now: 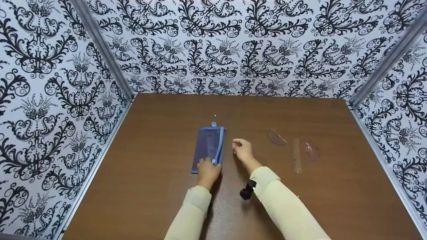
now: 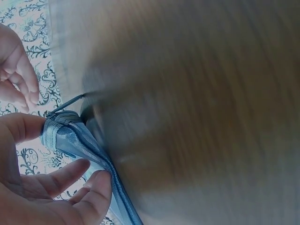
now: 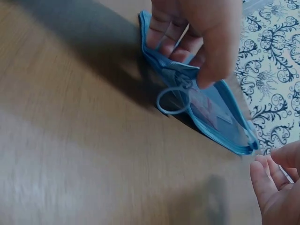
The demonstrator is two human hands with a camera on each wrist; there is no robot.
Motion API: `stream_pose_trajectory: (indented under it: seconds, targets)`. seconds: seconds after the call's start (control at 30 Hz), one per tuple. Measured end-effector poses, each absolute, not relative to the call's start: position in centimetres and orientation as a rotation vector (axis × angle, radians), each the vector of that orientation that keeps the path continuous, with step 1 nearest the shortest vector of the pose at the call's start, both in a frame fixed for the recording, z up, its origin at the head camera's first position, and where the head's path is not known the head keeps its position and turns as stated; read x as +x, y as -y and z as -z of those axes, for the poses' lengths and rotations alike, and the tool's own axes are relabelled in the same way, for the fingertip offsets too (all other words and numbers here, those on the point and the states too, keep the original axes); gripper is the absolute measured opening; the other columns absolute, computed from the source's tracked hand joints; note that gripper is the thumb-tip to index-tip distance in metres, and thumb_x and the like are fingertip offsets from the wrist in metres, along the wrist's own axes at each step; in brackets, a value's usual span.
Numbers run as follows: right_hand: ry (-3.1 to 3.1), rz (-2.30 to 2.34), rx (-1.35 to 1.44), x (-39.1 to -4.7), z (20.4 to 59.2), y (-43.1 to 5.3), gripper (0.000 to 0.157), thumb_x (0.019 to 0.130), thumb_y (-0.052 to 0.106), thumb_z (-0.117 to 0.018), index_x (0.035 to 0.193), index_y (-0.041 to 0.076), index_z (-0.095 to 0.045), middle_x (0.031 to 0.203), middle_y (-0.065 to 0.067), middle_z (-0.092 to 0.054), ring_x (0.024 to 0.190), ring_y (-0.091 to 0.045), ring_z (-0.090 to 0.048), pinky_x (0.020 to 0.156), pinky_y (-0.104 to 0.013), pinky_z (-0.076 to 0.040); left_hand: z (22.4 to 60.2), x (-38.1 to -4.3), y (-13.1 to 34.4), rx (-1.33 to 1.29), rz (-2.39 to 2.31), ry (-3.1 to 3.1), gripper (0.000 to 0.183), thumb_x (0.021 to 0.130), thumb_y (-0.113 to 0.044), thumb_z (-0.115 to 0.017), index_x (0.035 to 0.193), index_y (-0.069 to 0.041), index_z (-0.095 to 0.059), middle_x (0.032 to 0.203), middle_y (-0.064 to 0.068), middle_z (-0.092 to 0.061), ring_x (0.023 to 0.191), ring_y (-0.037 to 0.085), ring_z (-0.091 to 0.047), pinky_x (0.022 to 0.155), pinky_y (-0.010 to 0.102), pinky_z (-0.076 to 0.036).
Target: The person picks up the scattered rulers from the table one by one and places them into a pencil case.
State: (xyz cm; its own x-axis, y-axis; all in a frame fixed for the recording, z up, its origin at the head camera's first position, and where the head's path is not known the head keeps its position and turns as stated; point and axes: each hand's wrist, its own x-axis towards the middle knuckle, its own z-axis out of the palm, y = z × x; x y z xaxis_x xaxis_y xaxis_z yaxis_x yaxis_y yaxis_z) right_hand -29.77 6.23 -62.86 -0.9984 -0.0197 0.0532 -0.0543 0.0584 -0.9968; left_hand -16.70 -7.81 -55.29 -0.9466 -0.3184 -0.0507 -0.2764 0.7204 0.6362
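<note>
A blue zip pouch (image 1: pixel 207 143) with a see-through face lies on the table, a small tab at its far end. My left hand (image 1: pixel 208 171) grips its near end, thumb on one side and fingers on the other, as the left wrist view shows. In the right wrist view the pouch's zip side (image 3: pixel 220 136) gapes, and a ring-shaped zip pull (image 3: pixel 173 100) hangs by the left hand. A pinkish shape shows inside. Just right of the pouch, my right hand (image 1: pixel 243 151) hovers with loosely bent fingers and holds nothing.
To the right on the brown table (image 1: pixel 160 133) lie a clear protractor (image 1: pixel 277 138), a short ruler (image 1: pixel 296 156) and a pinkish clear plastic piece (image 1: pixel 311 151). Patterned walls (image 1: pixel 213 50) with metal posts enclose the table's back and sides.
</note>
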Motion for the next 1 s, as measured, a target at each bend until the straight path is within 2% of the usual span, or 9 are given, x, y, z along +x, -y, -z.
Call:
stream_pose_trajectory:
  seconds: [0.13, 0.3, 0.4, 0.53, 0.63, 1.0]
  targets:
    - [2.407, -2.024, -0.060, -26.3, 56.2, -5.8, 0.024, 0.078, -0.010, -0.055, 0.102, -0.011, -0.060, 0.086, -0.019, -0.062, 0.064, -0.021, -0.058, 0.057, -0.030, -0.049, 55.3, -16.7, 7.9, 0.494, 1.057, 2.852, 0.051, 0.074, -0.030, -0.062, 0.112, 0.004, -0.056, 0.107, 0.021, -0.051, 0.100, 0.037, -0.046, 0.085, 0.046, -0.038]
    - [2.416, -1.991, -0.004, -24.0, 52.0, -5.9, 0.024, 0.078, -0.014, -0.053, 0.101, -0.017, -0.056, 0.085, -0.020, -0.061, 0.064, -0.017, -0.057, 0.061, -0.032, -0.050, 55.3, -16.8, 7.9, 0.512, 1.067, 2.852, 0.052, 0.075, -0.032, -0.062, 0.113, 0.003, -0.056, 0.108, 0.021, -0.050, 0.101, 0.037, -0.045, 0.086, 0.046, -0.038]
    - [2.381, -1.992, 0.103, -23.8, 51.6, -6.3, 0.022, 0.078, -0.014, -0.053, 0.099, -0.015, -0.059, 0.084, -0.019, -0.061, 0.065, -0.016, -0.057, 0.061, -0.032, -0.050, 55.4, -16.8, 8.0, 0.523, 1.074, 2.862, 0.053, 0.075, -0.032, -0.062, 0.114, 0.003, -0.056, 0.110, 0.021, -0.050, 0.103, 0.036, -0.045, 0.087, 0.045, -0.038]
    - [2.406, -1.877, 0.213, -24.3, 52.2, -6.8, 0.021, 0.078, -0.013, -0.054, 0.098, -0.013, -0.060, 0.087, -0.023, -0.062, 0.076, -0.026, -0.060, 0.066, -0.028, -0.049, 55.4, -16.9, 8.0, 0.534, 1.067, 2.873, 0.054, 0.075, -0.032, -0.061, 0.116, 0.003, -0.055, 0.115, 0.022, -0.049, 0.106, 0.037, -0.043, 0.090, 0.045, -0.037]
    - [2.446, -1.774, 0.220, -24.6, 52.0, -7.1, 0.022, 0.077, -0.012, -0.056, 0.099, -0.014, -0.060, 0.091, -0.027, -0.062, 0.085, -0.033, -0.059, 0.073, -0.032, -0.048, 55.5, -17.0, 8.0, 0.539, 1.064, 2.877, 0.056, 0.075, -0.032, -0.061, 0.117, 0.003, -0.054, 0.119, 0.023, -0.047, 0.109, 0.038, -0.042, 0.092, 0.044, -0.035]
    - [2.483, -1.625, 0.291, -24.9, 52.0, -9.2, 0.024, 0.078, -0.008, -0.059, 0.102, -0.009, -0.060, 0.093, -0.023, -0.062, 0.087, -0.032, -0.058, 0.078, -0.038, -0.046, 55.6, -17.0, 7.9, 0.532, 1.078, 2.872, 0.055, 0.074, -0.030, -0.061, 0.117, 0.003, -0.053, 0.120, 0.024, -0.047, 0.110, 0.038, -0.042, 0.093, 0.045, -0.035]
